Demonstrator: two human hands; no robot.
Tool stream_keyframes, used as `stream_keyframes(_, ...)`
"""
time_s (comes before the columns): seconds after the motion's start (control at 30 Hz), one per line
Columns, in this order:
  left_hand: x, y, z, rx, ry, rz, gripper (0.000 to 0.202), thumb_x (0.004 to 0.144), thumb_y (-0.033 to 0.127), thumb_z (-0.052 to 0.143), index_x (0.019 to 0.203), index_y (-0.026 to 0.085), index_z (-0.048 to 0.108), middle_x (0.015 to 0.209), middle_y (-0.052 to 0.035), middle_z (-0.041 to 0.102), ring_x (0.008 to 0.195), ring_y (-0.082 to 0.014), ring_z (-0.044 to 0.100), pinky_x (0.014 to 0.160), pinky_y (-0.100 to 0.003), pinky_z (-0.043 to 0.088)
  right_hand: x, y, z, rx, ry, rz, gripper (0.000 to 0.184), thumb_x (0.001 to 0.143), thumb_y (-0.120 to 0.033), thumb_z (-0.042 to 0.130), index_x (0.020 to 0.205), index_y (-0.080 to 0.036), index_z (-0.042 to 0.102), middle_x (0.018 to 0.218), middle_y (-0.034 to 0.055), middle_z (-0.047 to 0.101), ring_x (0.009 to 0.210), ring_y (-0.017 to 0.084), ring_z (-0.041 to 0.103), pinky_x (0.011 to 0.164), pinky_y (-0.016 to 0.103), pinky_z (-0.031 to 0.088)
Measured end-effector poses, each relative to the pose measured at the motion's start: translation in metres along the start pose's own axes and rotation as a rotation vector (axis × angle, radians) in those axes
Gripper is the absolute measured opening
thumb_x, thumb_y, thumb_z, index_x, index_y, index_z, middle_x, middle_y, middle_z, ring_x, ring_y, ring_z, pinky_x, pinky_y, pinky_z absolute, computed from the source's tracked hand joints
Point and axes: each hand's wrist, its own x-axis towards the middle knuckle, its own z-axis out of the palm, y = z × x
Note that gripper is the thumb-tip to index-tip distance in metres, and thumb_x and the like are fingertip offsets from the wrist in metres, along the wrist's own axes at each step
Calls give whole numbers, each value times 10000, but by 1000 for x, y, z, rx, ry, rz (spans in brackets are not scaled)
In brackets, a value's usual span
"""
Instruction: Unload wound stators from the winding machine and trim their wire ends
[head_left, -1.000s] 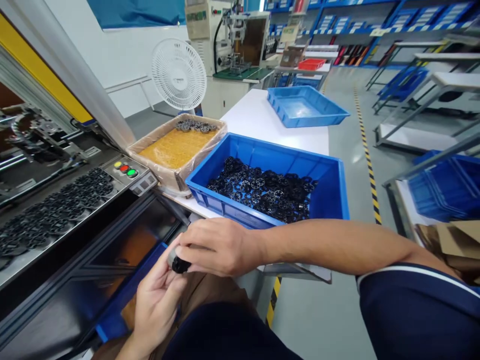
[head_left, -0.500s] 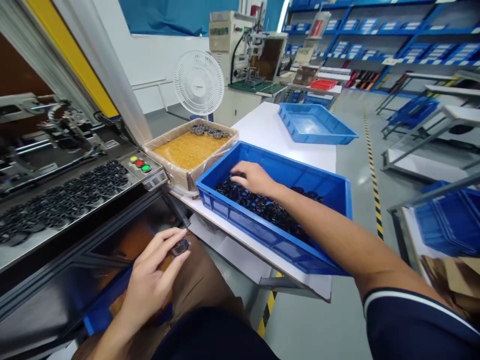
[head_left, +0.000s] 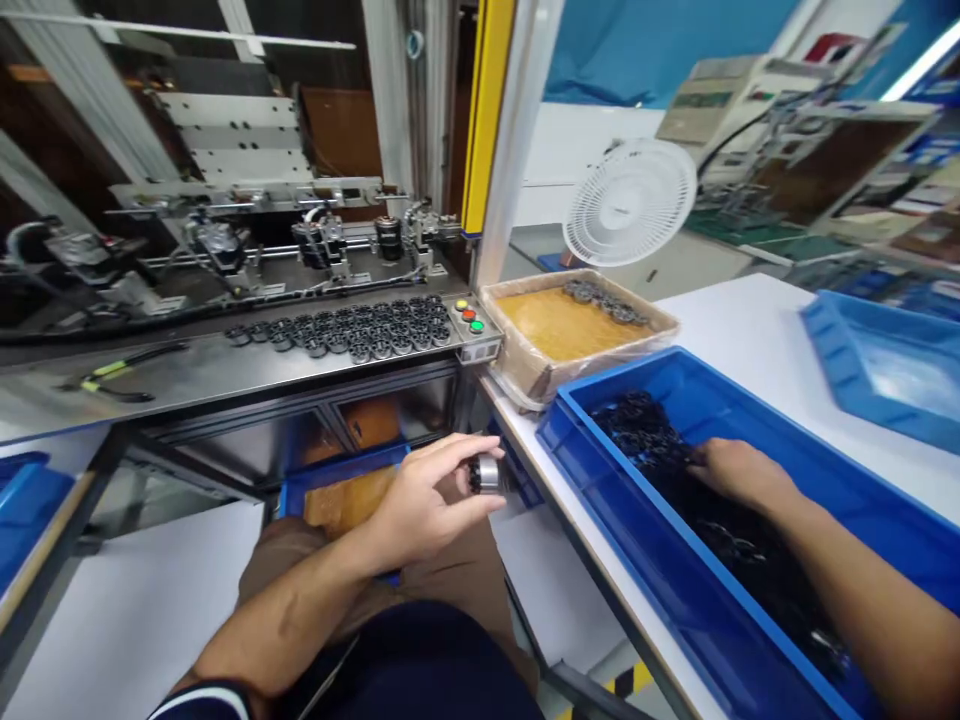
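Note:
Over my lap, my left hand (head_left: 439,495) pinches a short round part (head_left: 487,474) between thumb and fingers. It has a silvery rim and black teeth at one side. My right hand (head_left: 739,475) reaches down into a deep blue bin (head_left: 645,560) and touches the heap of small black parts (head_left: 637,430) there. Its fingertips are blurred and partly hidden, so whether they hold a part does not show. More round black-and-silver parts (head_left: 360,330) stand in rows on the metal ledge of the machine ahead.
Beside the ledge are yellow, red and green buttons (head_left: 469,314). A plastic-lined box (head_left: 525,378) with a yellow surface and several round parts stands behind the bin. Further off are a white fan (head_left: 630,205) and a light-blue tray (head_left: 885,370). A black-and-yellow cable (head_left: 112,372) lies left on the ledge.
The view has swung left, bringing more of the machine into sight. My left hand keeps its part, now turned with the silvery rim showing. My right hand has lowered further into the black parts.

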Motion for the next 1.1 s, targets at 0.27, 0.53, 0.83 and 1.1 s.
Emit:
stream_keyframes(0.27,3,5,11,-561,-76,-232,461,760,185,761,1209,139,666,1168,-148,721,990,-207,692,860,-292,549,4,-133,-15,-67,-41,-267,73,840,-203,679,899,-219,641,901,112,714,792,242,702,683,346,564)
stream_keyframes(0.53,5,11,46,-744,-135,-380,484,647,94,841,1114,133,718,1062,-117,767,916,-193,735,851,-271,588,-18,-209,-19,115,-59,-576,108,849,-187,662,794,-154,576,663,37,614,615,177,574,515,315,436)
stream_keyframes(0.83,4,6,56,-773,-158,-349,494,567,63,883,1033,164,753,1030,-97,783,922,-222,755,859,-293,613,-22,-204,-18,140,-58,-516,185,914,-218,597,740,-155,585,653,43,613,596,163,532,508,303,389)
stream_keyframes(1.1,4,9,55,-667,-131,-275,447,589,79,873,1017,126,750,995,-116,786,915,-242,756,842,-304,623,-23,-195,-15,279,-52,-443,108,896,-235,653,901,-147,591,791,50,669,702,153,631,599,271,503)
